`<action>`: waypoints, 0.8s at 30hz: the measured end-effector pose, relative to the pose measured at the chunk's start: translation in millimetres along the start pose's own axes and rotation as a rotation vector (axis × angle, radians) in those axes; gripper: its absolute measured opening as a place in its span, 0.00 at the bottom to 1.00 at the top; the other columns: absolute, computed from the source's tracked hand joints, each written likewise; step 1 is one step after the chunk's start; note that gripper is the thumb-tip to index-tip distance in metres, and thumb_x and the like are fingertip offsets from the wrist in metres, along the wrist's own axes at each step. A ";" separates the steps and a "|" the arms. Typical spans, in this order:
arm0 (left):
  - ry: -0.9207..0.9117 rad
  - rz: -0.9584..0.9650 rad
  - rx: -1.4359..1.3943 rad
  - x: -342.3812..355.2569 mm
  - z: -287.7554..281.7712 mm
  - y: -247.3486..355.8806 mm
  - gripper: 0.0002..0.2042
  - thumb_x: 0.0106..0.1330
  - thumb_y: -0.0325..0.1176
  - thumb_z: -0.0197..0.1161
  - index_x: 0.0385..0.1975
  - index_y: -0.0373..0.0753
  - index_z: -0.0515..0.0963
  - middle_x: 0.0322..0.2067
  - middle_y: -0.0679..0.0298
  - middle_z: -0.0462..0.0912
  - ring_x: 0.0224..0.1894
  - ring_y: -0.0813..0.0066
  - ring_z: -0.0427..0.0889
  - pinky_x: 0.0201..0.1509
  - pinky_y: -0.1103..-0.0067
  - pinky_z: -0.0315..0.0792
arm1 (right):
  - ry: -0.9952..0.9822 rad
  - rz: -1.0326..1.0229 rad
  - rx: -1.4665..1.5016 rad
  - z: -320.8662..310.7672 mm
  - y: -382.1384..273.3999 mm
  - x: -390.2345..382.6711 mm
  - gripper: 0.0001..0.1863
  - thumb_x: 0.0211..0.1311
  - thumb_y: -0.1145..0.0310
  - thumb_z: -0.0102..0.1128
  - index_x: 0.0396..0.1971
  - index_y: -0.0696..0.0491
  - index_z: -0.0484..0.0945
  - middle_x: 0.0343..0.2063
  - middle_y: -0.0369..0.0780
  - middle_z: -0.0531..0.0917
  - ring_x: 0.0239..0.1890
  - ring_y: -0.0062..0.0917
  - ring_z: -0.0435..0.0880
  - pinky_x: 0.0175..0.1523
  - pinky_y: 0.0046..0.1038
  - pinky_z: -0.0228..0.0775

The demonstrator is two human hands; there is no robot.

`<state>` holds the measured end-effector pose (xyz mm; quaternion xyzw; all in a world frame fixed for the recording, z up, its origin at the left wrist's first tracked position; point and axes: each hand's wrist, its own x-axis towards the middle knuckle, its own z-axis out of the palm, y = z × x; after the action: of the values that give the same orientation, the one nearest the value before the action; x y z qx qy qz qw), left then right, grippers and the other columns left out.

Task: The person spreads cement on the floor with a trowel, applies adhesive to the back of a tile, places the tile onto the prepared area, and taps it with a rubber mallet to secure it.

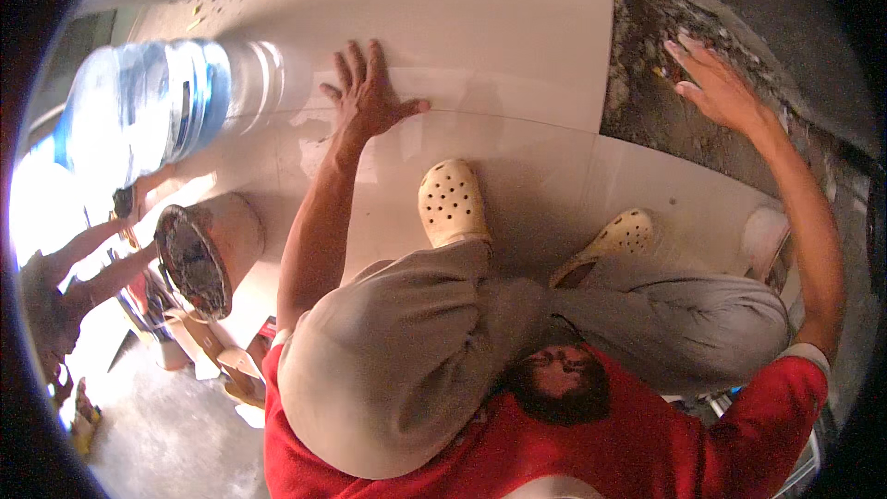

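Note:
My left hand [370, 100] has its fingers spread over a large pale floor tile [517, 46]; the palm looks to rest near the thin joint with the nearer tiles. Nothing is in it. My right hand [719, 88] is also bare, fingers stretched out, above or on the rough grey mortar bed [647, 120] beyond the tile's right edge; whether it touches the mortar I cannot tell. Straight in front of me, the large tile ends at that rough strip. Shiny patches, perhaps wet, show around my left hand.
A big clear-blue water bottle [148, 111] stands at the left, with a dirty bucket [217, 254] nearer. Another person's arms [102, 263] reach in there. My yellow perforated clogs [453, 199] stand on the tiles. A pale bucket [765, 236] sits at the right, and tools and boxes [199, 342] lie lower left.

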<state>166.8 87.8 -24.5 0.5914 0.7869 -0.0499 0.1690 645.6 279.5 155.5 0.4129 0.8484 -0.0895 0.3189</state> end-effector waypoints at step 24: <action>0.048 0.051 0.032 -12.3 -1.6 -12.0 0.72 0.37 0.80 0.71 0.80 0.44 0.46 0.79 0.38 0.38 0.80 0.31 0.35 0.66 0.22 0.41 | -0.107 -0.083 0.534 95.1 -4.5 -18.7 0.22 0.72 0.60 0.59 0.59 0.56 0.79 0.57 0.52 0.82 0.62 0.46 0.79 0.69 0.42 0.68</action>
<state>158.1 73.5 -20.4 0.6151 0.7744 -0.0437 0.1418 695.1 225.1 92.2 0.4420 0.7929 -0.3444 0.2393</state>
